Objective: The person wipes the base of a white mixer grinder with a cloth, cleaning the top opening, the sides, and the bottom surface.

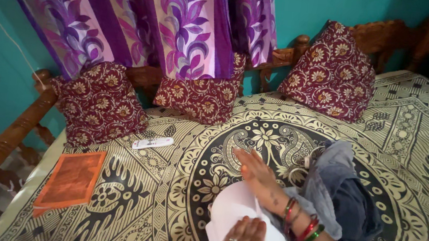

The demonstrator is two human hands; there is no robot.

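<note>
Head view shows my right hand [257, 174] lying flat, fingers spread, on the bed [177, 185] at the far edge of a white cloth [232, 211], gripping nothing. My left hand [243, 239] presses open-palmed on the cloth's near part, beside a grey-blue garment [338, 195].

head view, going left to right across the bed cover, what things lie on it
orange booklet → white remote → white cloth under the hands → grey-blue clothes heap
</note>
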